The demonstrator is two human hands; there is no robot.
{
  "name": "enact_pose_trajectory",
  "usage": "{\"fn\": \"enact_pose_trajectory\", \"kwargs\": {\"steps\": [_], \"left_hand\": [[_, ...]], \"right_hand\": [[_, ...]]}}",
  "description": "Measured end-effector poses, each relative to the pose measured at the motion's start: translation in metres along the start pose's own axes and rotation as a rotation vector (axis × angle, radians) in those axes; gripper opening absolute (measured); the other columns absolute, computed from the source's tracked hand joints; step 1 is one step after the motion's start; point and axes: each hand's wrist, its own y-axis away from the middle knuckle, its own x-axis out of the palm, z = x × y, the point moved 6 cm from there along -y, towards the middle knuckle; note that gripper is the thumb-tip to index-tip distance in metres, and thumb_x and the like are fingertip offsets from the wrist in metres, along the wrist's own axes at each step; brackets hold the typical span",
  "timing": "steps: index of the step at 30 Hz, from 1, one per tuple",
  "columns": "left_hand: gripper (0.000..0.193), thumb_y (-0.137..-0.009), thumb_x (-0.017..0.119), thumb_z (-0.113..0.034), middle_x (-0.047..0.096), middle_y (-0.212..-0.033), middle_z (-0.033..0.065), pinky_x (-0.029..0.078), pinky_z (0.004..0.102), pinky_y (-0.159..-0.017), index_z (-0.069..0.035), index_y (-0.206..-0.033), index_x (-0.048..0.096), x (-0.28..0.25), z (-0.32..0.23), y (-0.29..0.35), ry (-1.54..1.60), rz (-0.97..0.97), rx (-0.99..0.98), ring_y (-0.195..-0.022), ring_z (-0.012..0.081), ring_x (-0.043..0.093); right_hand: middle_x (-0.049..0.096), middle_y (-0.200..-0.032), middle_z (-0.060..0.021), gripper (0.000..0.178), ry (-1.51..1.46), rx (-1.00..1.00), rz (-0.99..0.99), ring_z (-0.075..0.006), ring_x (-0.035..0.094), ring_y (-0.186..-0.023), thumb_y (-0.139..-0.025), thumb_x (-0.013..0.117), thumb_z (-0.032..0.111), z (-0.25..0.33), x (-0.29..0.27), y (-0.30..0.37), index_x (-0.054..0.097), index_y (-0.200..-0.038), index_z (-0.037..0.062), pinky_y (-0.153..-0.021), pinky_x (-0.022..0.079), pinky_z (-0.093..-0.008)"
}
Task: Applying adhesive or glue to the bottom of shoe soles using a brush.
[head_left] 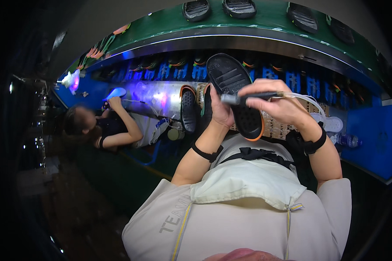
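Note:
My left hand (pixel 221 108) is closed around the side of a black shoe sole (pixel 227 75), which stands tilted up in front of me. Ridges cross the sole's upper half; small holes and an orange edge mark its lower end. In my right hand (pixel 276 102) is a brush (pixel 231 99) with a dark handle, its pale, blurred head lying over the middle of the sole. A clear tube (pixel 310 98) runs from the handle's end past my right wrist. Left of my left hand, another black sole with an orange rim (pixel 188 111) lies on the bench.
Across the far side runs a green conveyor belt (pixel 261 21) carrying several black soles. Below it, blue racks (pixel 200 71) hold more footwear parts. A plastic bottle (pixel 349 140) and a white sole-shaped piece (pixel 333 124) are at right. A co-worker (pixel 117 126) works at left.

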Motion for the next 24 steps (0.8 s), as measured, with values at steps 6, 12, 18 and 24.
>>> {"fn": "enact_pose_trajectory", "kwargs": {"steps": [6,12,18,24], "left_hand": [[0.096,-0.09,0.032,-0.086,0.064,-0.114,0.0245,0.055,0.0508,-0.094,-0.006,-0.136,0.058,0.028,-0.008,0.008,0.074,0.014,0.026,-0.103,0.039,0.065],[0.101,-0.086,0.035,-0.089,0.065,-0.115,0.0224,0.055,0.0498,-0.093,-0.003,-0.135,0.057,0.042,-0.037,0.009,0.032,0.107,0.166,-0.103,0.0361,0.064],[0.102,-0.086,0.035,-0.088,0.063,-0.117,0.0218,0.055,0.0498,-0.092,0.0,-0.133,0.054,0.055,-0.063,0.004,0.057,0.158,0.232,-0.103,0.0353,0.063],[0.116,-0.078,0.041,-0.095,0.064,-0.121,0.0247,0.054,0.0508,-0.096,0.004,-0.139,0.05,0.053,-0.09,-0.006,-0.05,0.253,0.199,-0.108,0.038,0.064]], "right_hand": [[0.067,-0.087,-0.0132,0.026,0.074,-0.241,0.334,-0.032,0.066,-0.077,-0.083,0.08,0.005,0.038,0.025,0.022,0.075,-0.108,0.0051,-0.071,0.052,-0.0379],[0.067,-0.086,-0.0131,0.028,0.247,-0.243,0.115,-0.0295,0.065,-0.077,-0.083,0.081,0.008,0.051,0.02,0.027,0.075,-0.11,0.0056,-0.07,0.051,-0.0368],[0.067,-0.093,-0.0116,0.028,0.229,-0.098,0.026,-0.0308,0.067,-0.082,-0.086,0.078,0.008,0.044,0.005,0.021,0.075,-0.113,0.0078,-0.074,0.055,-0.0391],[0.068,-0.089,-0.0127,0.028,0.071,-0.297,0.353,-0.0299,0.066,-0.078,-0.086,0.078,0.008,0.056,0.009,0.008,0.075,-0.113,0.0072,-0.07,0.053,-0.0351]]}}
